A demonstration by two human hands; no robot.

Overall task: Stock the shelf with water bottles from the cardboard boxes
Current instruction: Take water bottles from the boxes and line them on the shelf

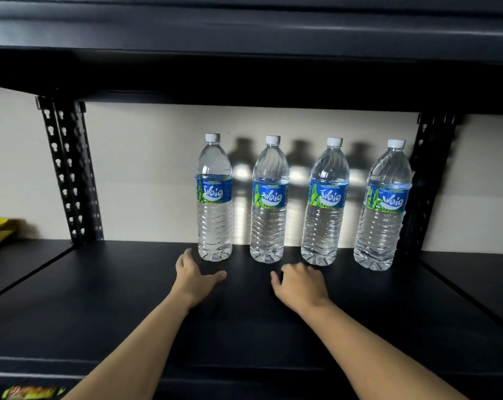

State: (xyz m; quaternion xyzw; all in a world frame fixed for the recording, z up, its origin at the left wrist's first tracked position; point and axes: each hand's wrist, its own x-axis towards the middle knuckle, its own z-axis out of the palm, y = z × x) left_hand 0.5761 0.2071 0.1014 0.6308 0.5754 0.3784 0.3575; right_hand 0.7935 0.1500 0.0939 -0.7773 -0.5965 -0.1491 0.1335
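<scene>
Head view: four capped bottles [269, 203] stand upright in a row along the far edge of the black shelf [114, 298], toward its right, with the left hand [196, 274] and right hand [300, 284] just nearer, fingers relaxed, holding nothing.

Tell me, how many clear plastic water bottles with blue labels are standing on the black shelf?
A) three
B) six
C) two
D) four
D: four clear plastic water bottles, each with a blue label and a white cap, stand upright in a row at the back of the black metal shelf.
</scene>
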